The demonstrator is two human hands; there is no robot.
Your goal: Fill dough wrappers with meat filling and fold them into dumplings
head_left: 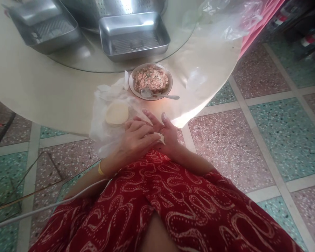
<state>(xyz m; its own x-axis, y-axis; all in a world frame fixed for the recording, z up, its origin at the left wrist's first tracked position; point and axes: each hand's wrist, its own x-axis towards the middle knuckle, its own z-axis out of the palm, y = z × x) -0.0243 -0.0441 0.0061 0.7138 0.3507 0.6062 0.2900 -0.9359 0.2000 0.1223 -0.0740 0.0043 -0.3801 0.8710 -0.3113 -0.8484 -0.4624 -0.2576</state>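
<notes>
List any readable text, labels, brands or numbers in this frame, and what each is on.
None readable.
The trays, the bowl, the spoon and the wrappers show no markings.
The red dress carries only a white swirl pattern, no letters.
The bottles at the top right may have labels, but they are too blurred to read.

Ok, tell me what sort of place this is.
Probably a home dining or kitchen area used for food preparation. A round table with a glass turntable carries square metal trays, a bowl of minced filling with a spoon, and a stack of round dough wrappers. The floor is speckled terrazzo tile.
</notes>
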